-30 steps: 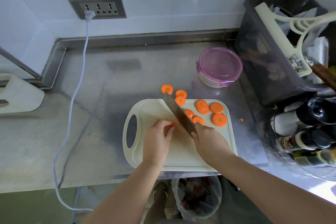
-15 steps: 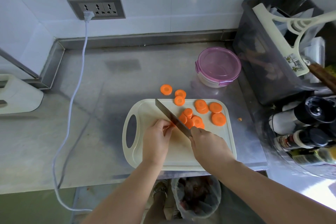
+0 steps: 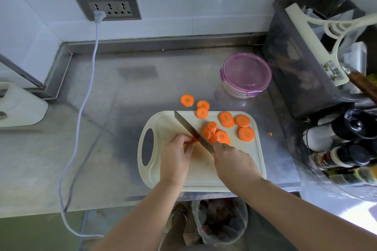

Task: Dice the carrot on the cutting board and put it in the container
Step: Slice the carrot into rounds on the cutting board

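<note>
Down on the cutting board (image 3: pixel 163 122), the left hand (image 3: pixel 175 157) curls its fingertips over a carrot stub (image 3: pixel 195 140), which is almost wholly hidden beneath them. The right hand (image 3: pixel 234 163) grips the knife (image 3: pixel 191 130); the handle is buried in the fist, and the blade slants away between the hands. Carrot slices (image 3: pixel 246 133) lie just beyond the right hand, a few of them past the board on the steel counter (image 3: pixel 122 120). Farther beyond the right hand stands the container (image 3: pixel 245 75), its purple lid on and its contents hard to make out. Below the hands, a lined bin (image 3: pixel 222 222) holds dark scraps.
</note>
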Demonstrator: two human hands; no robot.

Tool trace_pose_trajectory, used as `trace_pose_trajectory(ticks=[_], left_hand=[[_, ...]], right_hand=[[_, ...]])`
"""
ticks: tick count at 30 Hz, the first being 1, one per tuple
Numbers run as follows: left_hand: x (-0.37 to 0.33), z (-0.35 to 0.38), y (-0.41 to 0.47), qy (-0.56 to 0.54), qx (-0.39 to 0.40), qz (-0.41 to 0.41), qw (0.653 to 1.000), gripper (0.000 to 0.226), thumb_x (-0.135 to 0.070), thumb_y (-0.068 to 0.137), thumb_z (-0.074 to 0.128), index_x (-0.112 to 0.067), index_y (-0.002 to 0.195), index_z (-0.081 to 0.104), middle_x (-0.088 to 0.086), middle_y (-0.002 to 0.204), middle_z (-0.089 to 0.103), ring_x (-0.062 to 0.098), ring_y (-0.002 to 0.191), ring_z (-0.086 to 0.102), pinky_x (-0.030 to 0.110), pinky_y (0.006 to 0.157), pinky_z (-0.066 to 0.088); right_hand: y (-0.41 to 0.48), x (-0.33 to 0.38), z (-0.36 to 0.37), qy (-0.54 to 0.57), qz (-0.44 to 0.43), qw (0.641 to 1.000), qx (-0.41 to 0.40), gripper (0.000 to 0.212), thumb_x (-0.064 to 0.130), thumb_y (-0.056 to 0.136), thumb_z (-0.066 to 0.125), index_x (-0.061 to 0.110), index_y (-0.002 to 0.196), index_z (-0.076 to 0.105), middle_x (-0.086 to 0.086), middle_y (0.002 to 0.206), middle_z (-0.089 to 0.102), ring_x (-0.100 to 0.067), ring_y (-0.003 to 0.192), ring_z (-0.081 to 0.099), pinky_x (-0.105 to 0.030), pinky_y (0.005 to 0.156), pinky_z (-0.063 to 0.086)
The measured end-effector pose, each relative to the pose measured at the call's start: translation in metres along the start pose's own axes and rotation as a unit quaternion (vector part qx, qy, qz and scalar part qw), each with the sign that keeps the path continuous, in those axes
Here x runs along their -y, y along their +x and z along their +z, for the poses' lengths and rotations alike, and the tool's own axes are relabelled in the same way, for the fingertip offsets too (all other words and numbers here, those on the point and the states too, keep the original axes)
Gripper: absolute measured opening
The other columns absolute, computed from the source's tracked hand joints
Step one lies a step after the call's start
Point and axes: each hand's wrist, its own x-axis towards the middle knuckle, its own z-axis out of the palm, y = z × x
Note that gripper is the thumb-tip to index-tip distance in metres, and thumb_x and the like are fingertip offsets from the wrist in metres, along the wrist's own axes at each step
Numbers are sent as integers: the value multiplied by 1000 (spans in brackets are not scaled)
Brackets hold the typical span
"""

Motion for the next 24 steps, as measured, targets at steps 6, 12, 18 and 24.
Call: trace_pose_trajectory(ticks=[6,12,18,24], left_hand=[[1,-1,1,2,6,-10,1000,3,-12,86,68,-12,86,71,-7,83,70,9,78,65,10,71,45],[4,1,2,-3,2,-5,1000,4,-10,86,68,-11,87,72,-3,84,72,11,77,67,24,72,50],[3,-2,1,5,7,1,1000,5,-10,86,68,-10,89,71,-2,86,71,9,79,66,8,72,46],[2,-4,0,15,7,3,1000,5,-12,86,69,-11,90,71,-5,87,70,7,80,65,1,72,41]], right_hand=[[6,3,0,-1,3,1000,18,25,9,97,42,14,121,40,2,83,43,-15,61,44,-25,54,38],[14,7,1,16,23,999,46,24,3,95,39,13,116,42,-5,96,57,-24,76,54,-30,63,38],[19,2,2,40,34,998,44,19,13,99,40,13,118,44,-5,95,57,-27,83,60,-29,58,38],[15,0,1,37,23,999,17,19,18,101,38,14,119,43,-4,102,60,-24,75,56,-28,53,37]])
